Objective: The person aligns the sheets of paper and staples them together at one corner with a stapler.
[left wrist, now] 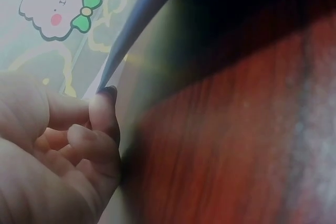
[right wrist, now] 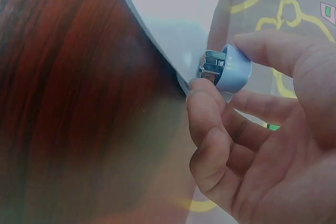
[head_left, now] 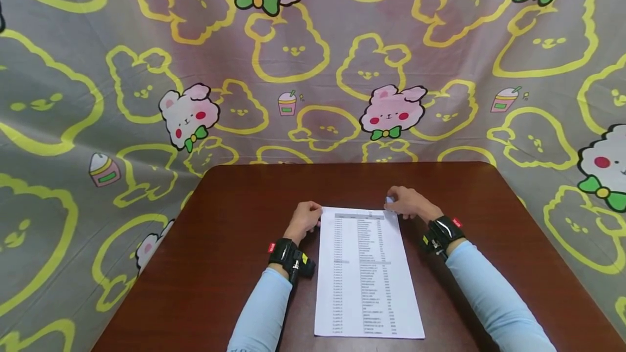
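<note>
Two hands: both worked at the far edge of one printed sheet on a dark red-brown wooden table [head_left: 235,243].
Printed sheet: the printed sheet [head_left: 369,281] lay flat and lengthwise in front of the person, near the middle of the table, with rows of small text too fine to read; its far edge sat between the two hands.
Left hand: the left hand [head_left: 305,220] had its fingers curled at the sheet's far left corner; in the left wrist view a fingertip [left wrist: 105,111] touched the lifted paper edge, so it pinched or propped that corner, though the exact hold could not be told.
Right hand: the right hand [head_left: 408,203] pinched a small blue clip [right wrist: 226,69] between thumb and forefinger at the sheet's far right corner.
Blue clip: round, pale blue body with a metal mouth, set right against the paper's corner; whether it had bitten onto the sheet could not be told.
Wrists: each wrist wore a black camera band [head_left: 292,257] over a light blue sleeve [head_left: 494,300].
Backdrop: a grey cloth [head_left: 73,124] printed with pink bunnies and yellow outlines hung behind and around the table.
</note>
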A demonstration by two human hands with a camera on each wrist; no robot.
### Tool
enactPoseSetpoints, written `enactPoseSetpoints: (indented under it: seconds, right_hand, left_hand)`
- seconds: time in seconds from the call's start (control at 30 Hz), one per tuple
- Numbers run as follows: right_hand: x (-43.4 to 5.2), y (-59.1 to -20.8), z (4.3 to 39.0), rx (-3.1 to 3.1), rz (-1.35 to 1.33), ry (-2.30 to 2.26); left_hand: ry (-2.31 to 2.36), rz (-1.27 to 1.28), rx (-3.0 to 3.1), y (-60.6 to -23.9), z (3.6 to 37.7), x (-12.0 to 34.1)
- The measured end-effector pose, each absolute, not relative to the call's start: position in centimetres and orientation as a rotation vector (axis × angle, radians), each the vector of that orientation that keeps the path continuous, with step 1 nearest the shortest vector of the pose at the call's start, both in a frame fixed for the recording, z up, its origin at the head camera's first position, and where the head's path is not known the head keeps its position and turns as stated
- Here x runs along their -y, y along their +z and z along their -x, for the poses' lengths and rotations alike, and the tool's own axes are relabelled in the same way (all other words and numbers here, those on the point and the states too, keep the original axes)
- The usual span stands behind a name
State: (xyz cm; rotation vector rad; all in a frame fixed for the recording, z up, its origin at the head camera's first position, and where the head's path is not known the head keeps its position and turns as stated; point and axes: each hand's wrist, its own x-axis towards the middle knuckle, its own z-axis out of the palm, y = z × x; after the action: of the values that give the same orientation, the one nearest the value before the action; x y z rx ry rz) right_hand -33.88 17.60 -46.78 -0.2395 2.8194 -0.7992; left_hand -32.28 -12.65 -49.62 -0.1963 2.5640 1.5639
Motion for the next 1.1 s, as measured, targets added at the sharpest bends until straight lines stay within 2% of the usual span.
enactPoseSetpoints:
  seconds: [0.4, 0.8, 1.1]
  right_hand:
    - [-17.3, -46.4, 33.8, -2.786, 0.276, -0.791]
    - [-19.4, -45.9, 33.8, -2.778, 0.231, -0.850]
    - [-20.7, -45.9, 34.4, -2.732, 0.218, -0.924]
  left_hand:
    - [1.562, 0.160, -2.563, -49.6, 32.3, 12.7]
    - [1.600, 0.199, -2.627, -49.7, 32.3, 13.1]
    - [1.567, -0.029, -2.910, -47.0, 32.0, 10.8]
